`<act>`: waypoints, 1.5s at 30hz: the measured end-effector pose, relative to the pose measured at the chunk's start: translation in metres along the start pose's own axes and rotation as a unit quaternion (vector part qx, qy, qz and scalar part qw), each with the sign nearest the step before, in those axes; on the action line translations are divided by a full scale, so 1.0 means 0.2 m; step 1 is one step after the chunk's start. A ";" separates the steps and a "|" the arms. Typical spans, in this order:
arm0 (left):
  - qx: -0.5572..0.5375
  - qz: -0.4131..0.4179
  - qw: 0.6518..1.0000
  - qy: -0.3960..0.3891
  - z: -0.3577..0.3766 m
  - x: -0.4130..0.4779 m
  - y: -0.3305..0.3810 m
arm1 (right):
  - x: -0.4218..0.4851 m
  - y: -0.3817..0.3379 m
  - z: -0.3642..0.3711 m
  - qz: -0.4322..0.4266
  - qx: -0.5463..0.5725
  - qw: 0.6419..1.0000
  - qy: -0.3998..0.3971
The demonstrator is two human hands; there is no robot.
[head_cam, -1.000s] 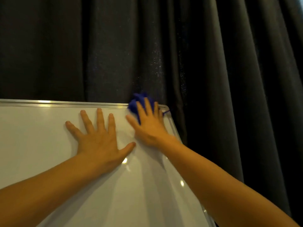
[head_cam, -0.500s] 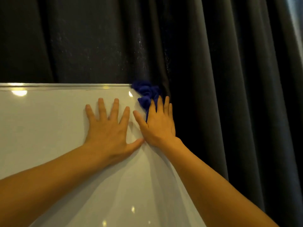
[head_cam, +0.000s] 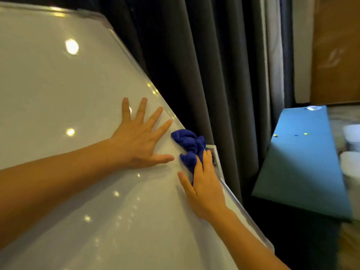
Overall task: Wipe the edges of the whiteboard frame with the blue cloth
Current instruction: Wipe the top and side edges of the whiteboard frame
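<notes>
Head view looks down a tilted whiteboard (head_cam: pixel 64 90); its glossy face shows bright light spots; its pale frame (head_cam: pixel 236 201) runs diagonally along the right edge. Left hand (head_cam: pixel 140 141) lies flat on the board, fingers spread wide, thumb pointing toward the cloth (head_cam: pixel 190 146). Right hand (head_cam: pixel 204 187) presses down on the bunched blue cloth, fingers laid over its lower part, holding it against the right edge of the frame; most of the cloth sticks out past the fingertips, just beside the left little finger. Dark curtain (head_cam: pixel 204 65) hangs behind the board; a blue bench (head_cam: pixel 303 160) stands to the right, well apart.
</notes>
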State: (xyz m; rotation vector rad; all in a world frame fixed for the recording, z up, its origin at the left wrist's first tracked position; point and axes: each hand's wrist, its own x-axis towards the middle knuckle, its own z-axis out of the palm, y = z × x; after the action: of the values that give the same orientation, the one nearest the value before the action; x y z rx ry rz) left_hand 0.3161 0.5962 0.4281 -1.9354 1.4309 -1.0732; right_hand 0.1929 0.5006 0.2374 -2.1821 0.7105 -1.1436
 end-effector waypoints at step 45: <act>-0.019 0.114 0.993 -0.035 0.15 0.14 0.64 | -0.68 0.90 0.21 0.393 0.039 0.918 -0.035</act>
State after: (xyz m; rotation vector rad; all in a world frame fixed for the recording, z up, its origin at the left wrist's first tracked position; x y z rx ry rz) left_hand 0.2748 0.5276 0.3209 -1.7650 1.5973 -0.8717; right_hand 0.1280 0.4777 0.0195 -1.5887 1.3176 -0.6427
